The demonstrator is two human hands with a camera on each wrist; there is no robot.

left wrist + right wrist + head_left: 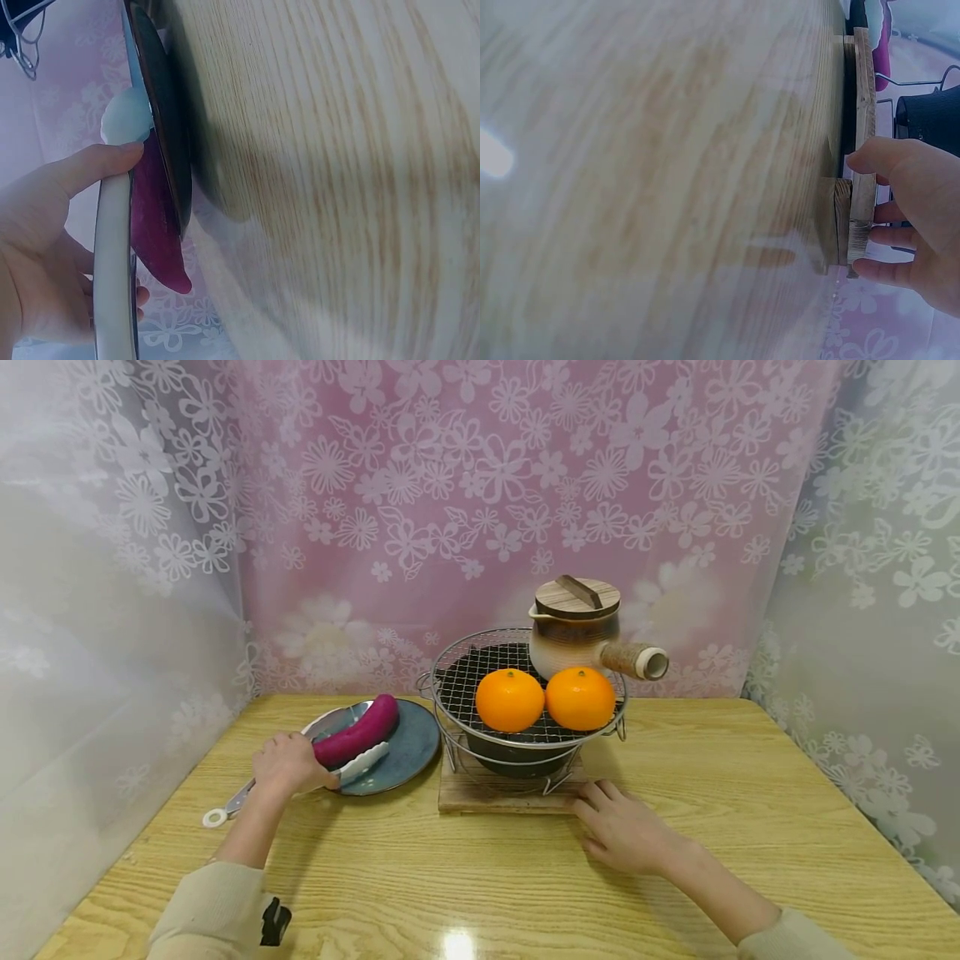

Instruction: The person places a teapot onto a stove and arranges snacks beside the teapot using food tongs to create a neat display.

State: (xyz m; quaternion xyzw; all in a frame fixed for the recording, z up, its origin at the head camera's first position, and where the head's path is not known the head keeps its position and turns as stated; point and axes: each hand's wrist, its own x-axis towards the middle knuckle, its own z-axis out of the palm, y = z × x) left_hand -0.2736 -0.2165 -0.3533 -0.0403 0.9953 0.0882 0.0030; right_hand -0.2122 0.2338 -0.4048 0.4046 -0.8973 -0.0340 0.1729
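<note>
My left hand (288,764) grips a pair of tongs (114,247) with pale handles, white scalloped ends and a ring at the tail. Between the tongs' arms lies a long purple sweet potato (367,732), over a blue plate (416,747). In the left wrist view its tapered tip hangs past the plate's rim, and the thumb presses the near handle. My right hand (618,827) holds the right front corner of a wooden board (480,802); the right wrist view shows thumb and fingertips on the board's edge (865,97). A round wire-topped grill (517,760) stands on this board.
Two oranges (510,700) sit side by side on the grill's mesh. Behind them is a brown and cream clay pot (570,639) with a wooden lid (577,597), its side handle (633,660) jutting right past the rim. Flowered curtains (450,485) close off the table's back and sides.
</note>
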